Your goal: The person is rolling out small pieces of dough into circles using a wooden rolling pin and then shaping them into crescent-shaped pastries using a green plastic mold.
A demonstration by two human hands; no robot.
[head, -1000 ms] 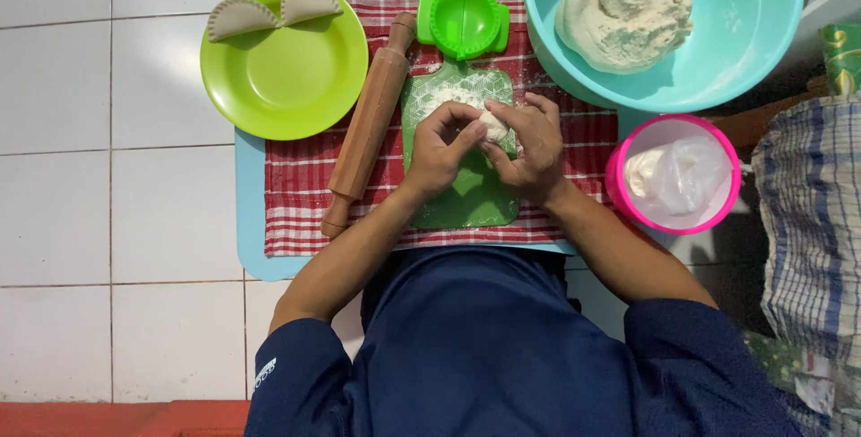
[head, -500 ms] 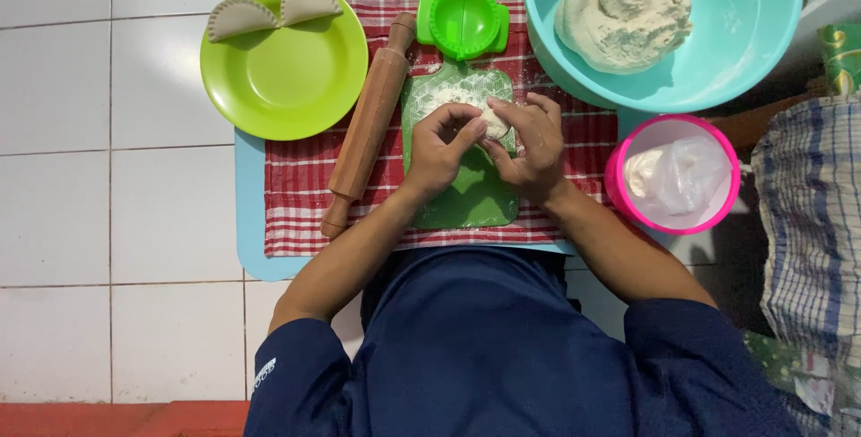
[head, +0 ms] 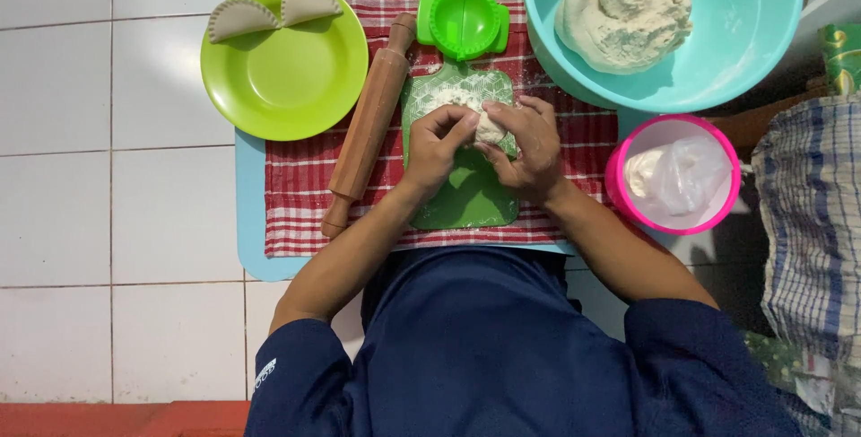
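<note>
Pinching a small lump of dough (head: 489, 126) between both hands, your left hand (head: 437, 143) and right hand (head: 531, 145) meet over the far end of the green board (head: 466, 195), whose long axis runs toward you.

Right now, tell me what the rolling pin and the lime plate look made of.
Rolling pin: apparently wood, matte brown with a turned handle. Lime plate: likely plastic, uniform bright colour with a soft sheen; melamine can't be ruled out.
</note>
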